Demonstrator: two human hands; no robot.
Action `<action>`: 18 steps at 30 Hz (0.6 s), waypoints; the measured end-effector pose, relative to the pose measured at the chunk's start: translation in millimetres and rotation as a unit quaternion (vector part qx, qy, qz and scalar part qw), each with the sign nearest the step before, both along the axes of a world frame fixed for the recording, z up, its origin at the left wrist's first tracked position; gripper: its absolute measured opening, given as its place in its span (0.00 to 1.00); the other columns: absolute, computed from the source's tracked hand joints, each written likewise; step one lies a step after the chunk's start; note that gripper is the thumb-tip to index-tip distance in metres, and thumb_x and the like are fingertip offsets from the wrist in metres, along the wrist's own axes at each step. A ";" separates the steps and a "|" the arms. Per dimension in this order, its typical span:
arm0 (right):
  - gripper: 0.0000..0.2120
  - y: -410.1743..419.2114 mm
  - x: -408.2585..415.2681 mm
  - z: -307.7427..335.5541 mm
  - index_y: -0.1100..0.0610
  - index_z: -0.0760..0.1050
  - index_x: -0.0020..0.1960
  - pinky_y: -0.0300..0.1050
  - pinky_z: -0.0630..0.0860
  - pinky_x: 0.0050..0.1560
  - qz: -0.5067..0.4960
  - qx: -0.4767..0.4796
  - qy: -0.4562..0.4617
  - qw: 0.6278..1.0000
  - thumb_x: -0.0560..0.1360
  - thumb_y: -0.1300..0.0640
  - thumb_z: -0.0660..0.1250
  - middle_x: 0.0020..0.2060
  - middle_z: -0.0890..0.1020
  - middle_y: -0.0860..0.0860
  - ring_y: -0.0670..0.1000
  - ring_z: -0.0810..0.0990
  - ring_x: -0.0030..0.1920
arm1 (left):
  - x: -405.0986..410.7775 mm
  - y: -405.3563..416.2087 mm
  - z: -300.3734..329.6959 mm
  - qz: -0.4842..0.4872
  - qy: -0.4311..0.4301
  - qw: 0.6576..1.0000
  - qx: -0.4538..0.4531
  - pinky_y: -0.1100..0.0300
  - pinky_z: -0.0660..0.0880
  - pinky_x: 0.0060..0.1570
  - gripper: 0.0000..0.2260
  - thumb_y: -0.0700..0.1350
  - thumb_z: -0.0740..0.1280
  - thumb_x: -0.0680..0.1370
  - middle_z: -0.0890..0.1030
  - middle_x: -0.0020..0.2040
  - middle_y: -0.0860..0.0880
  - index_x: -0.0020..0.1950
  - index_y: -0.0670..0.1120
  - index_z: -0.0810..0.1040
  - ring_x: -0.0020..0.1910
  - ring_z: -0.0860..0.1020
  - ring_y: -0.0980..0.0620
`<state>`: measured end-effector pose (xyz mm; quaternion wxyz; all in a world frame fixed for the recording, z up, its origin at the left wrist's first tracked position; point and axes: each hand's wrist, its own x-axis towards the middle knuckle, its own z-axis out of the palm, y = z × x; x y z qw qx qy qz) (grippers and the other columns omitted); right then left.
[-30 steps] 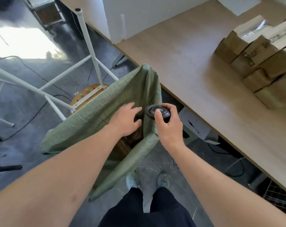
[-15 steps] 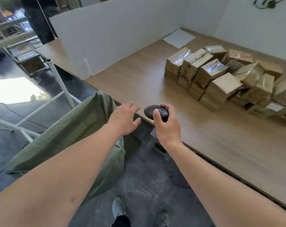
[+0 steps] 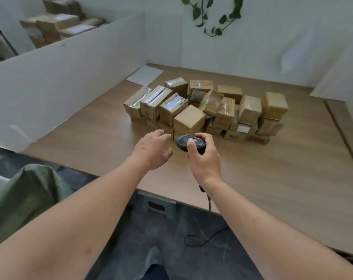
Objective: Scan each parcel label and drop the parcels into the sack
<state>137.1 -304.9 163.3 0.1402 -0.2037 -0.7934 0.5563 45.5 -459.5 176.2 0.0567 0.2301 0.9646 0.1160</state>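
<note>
Right hand (image 3: 204, 158) grasping black scanner (image 3: 189, 142) over wooden table (image 3: 272, 178), left hand (image 3: 153, 150) released beside it, parcels (image 3: 203, 110) heaped just beyond, green sack (image 3: 24, 199) near left.

A white sheet of paper (image 3: 145, 75) lies flat at the far left corner of the wooden desk (image 3: 282, 178). White partition walls (image 3: 66, 77) enclose it, with green leaves (image 3: 212, 15) (a trailing vine) hanging above. A dark cable (image 3: 201, 239) curls on the floor.
</note>
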 end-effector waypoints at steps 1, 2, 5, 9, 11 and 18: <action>0.14 12.8 -2.4 0.1 0.42 0.73 0.66 0.59 0.84 0.54 -0.010 0.001 0.001 1.000 0.83 0.41 0.66 0.50 0.81 0.38 0.50 0.82 0.51 | -6.0 14.4 -0.2 -0.009 -0.003 1.000 -0.003 0.48 0.67 0.76 0.27 0.56 0.66 0.83 0.65 0.82 0.47 0.81 0.50 0.68 0.78 0.66 0.44; 0.14 25.2 -5.3 0.2 0.41 0.73 0.66 0.60 0.83 0.54 -0.020 0.001 0.000 1.000 0.83 0.40 0.65 0.50 0.81 0.39 0.51 0.82 0.52 | -12.5 28.4 -0.5 -0.019 -0.005 1.000 -0.007 0.47 0.67 0.75 0.27 0.56 0.66 0.83 0.65 0.82 0.47 0.81 0.51 0.68 0.78 0.67 0.44; 0.16 58.3 -18.9 -2.3 0.41 0.73 0.65 0.60 0.83 0.55 -0.053 0.001 -0.004 0.999 0.80 0.38 0.65 0.49 0.82 0.38 0.51 0.83 0.53 | -35.8 66.9 -2.7 -0.050 -0.006 0.999 -0.017 0.48 0.69 0.73 0.27 0.56 0.66 0.82 0.67 0.80 0.48 0.80 0.51 0.69 0.77 0.68 0.44; 0.21 94.7 -49.6 -9.2 0.39 0.74 0.64 0.58 0.82 0.58 -0.090 0.004 -0.007 0.996 0.76 0.32 0.62 0.49 0.82 0.37 0.52 0.82 0.56 | -74.0 109.7 -6.8 -0.076 -0.002 0.997 -0.020 0.48 0.73 0.67 0.24 0.54 0.68 0.82 0.71 0.77 0.46 0.78 0.49 0.71 0.72 0.73 0.43; 0.16 110.3 -69.5 -17.0 0.40 0.74 0.64 0.56 0.81 0.59 -0.103 0.002 -0.016 0.995 0.80 0.36 0.65 0.49 0.81 0.37 0.52 0.81 0.57 | -97.0 126.6 -12.7 -0.077 -0.013 0.997 -0.023 0.47 0.73 0.67 0.25 0.54 0.68 0.83 0.69 0.78 0.46 0.79 0.49 0.70 0.73 0.72 0.42; 0.12 149.7 -140.5 -42.2 0.44 0.75 0.65 0.46 0.77 0.55 -0.125 -0.010 -0.044 0.991 0.84 0.43 0.67 0.49 0.80 0.36 0.46 0.80 0.54 | -174.9 162.4 -53.0 -0.068 -0.050 0.996 -0.040 0.46 0.69 0.74 0.29 0.56 0.69 0.82 0.61 0.83 0.47 0.82 0.53 0.65 0.79 0.64 0.43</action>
